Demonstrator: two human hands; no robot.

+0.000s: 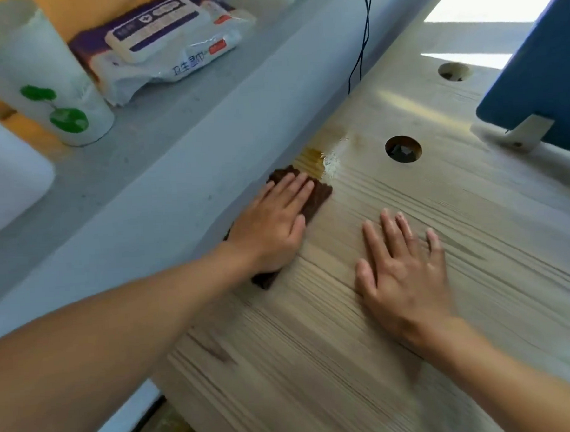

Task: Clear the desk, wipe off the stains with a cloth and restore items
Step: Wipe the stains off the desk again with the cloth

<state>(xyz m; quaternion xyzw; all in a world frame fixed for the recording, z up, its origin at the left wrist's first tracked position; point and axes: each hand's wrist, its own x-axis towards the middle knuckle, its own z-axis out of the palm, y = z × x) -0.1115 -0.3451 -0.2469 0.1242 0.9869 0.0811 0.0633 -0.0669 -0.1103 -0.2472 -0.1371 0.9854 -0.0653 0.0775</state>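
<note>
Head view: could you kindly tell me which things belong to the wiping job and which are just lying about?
Job: brown cloth under left hand, yellow stain, desk, right hand resting flat.
Lying about: wipes pack, white cup, black cable, blue panel.

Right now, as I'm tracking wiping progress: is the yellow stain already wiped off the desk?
No, the yellow stain lies bare on the desk just beyond the brown cloth under the left hand.

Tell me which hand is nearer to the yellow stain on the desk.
Left. The left hand presses flat on the brown cloth, reaching just short of the yellow stain. The right hand lies flat on the bare desk, apart from the stain, farther toward the person.
</note>
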